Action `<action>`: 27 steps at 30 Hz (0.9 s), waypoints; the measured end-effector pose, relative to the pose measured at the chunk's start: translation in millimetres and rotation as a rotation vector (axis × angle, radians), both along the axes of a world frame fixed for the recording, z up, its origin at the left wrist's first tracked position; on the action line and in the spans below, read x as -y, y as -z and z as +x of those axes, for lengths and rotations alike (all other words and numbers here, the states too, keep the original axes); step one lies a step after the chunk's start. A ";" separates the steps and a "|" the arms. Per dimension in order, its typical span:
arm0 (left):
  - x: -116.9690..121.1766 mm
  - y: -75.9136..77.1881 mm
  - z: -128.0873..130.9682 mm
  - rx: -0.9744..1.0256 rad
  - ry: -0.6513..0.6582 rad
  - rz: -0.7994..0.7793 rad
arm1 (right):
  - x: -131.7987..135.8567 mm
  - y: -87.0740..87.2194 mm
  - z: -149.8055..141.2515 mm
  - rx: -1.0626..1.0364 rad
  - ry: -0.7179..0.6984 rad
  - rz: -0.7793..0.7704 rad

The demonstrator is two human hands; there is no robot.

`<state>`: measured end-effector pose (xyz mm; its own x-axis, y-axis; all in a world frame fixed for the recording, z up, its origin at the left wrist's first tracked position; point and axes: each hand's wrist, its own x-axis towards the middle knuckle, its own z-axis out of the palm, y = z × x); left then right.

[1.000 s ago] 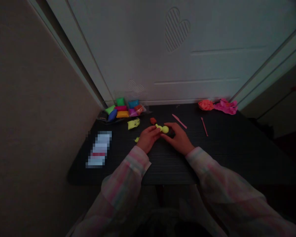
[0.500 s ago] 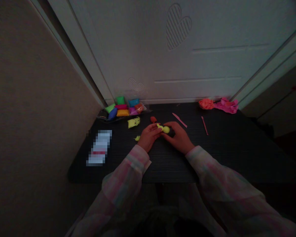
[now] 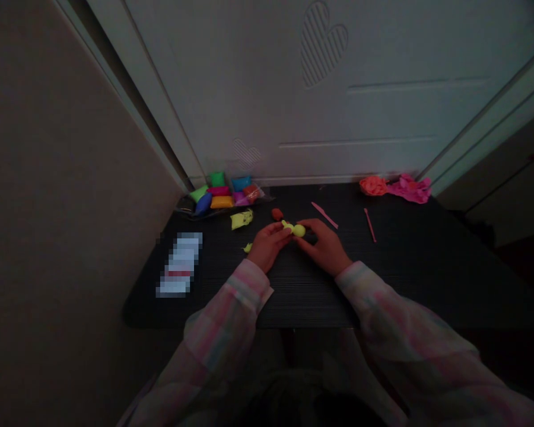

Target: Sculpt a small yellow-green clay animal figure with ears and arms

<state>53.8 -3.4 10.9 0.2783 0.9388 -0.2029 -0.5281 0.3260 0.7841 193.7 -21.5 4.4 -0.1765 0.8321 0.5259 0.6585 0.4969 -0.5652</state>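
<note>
A: What is the left hand (image 3: 267,246) doing?

B: Its fingers are grasping the narrow end of a small, soft-looking yellow piece with a rounded bulb (image 3: 299,230).

A: And the right hand (image 3: 324,246)?

B: Its index finger and thumb curve around the bulb; I cannot tell whether they press on it. So the piece lies between both sets of fingertips, above the black tabletop (image 3: 311,302).

A: Anything close by?

B: Just beyond the left fingertips sits a rounded red lump (image 3: 277,214). Left of those fingers are a crumpled yellow packet (image 3: 241,219) and, nearer the wrist, a little yellow scrap (image 3: 248,248).

A: What about past the right fingers?

B: A flat pink knife-shaped tool (image 3: 324,215) lies just beyond them, and a slim pink rod (image 3: 370,225) farther right.

A: Farther out?

B: Beyond the left fingers, off to the left, a clear plastic bag of coloured packets (image 3: 222,202).
</note>
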 end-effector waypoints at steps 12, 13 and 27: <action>2.3 1.0 -0.8 0.008 0.082 0.095 | -0.1 0.1 0.4 -0.165 -0.021 -0.105; 1.8 2.6 -0.6 -0.027 0.062 0.120 | 0.0 0.3 0.1 -0.166 -0.024 -0.107; 4.2 2.7 -15.7 -1.497 -0.347 1.187 | -2.5 5.3 2.1 0.002 0.018 -0.002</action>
<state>38.1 -7.7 8.2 0.3112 0.7228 0.6171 0.7576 -0.5806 0.2981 195.8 -19.0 -0.9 -0.1619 0.8362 0.5240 0.6685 0.4835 -0.5651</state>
